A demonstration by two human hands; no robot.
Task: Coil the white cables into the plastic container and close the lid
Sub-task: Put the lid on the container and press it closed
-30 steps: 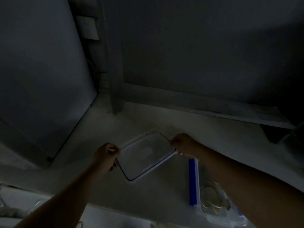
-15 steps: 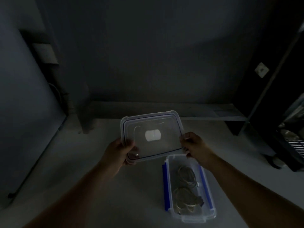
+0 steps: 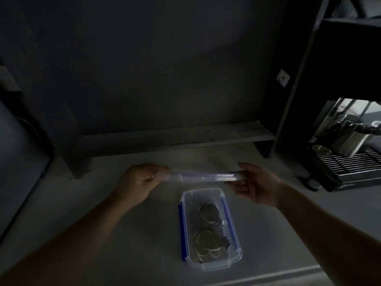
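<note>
A clear plastic container (image 3: 234, 240) with blue side clips stands open on the pale counter, lengthwise away from me. Two coils of white cable (image 3: 208, 232) lie inside it, one behind the other. I hold the clear lid (image 3: 204, 176) edge-on in the air just beyond the container's far end. My left hand (image 3: 140, 182) grips the lid's left end. My right hand (image 3: 253, 182) holds its right end with the fingers partly spread.
A steel coffee machine (image 3: 346, 145) with a drip grate stands at the right on the counter (image 3: 103, 254). A dark shelf frame (image 3: 296, 79) rises beside it. A low ledge (image 3: 185, 137) runs along the wall behind. The counter's front edge runs near the bottom.
The lid has turned from facing me to edge-on and level above the container's far end. The view has swung right, bringing the coffee machine in.
</note>
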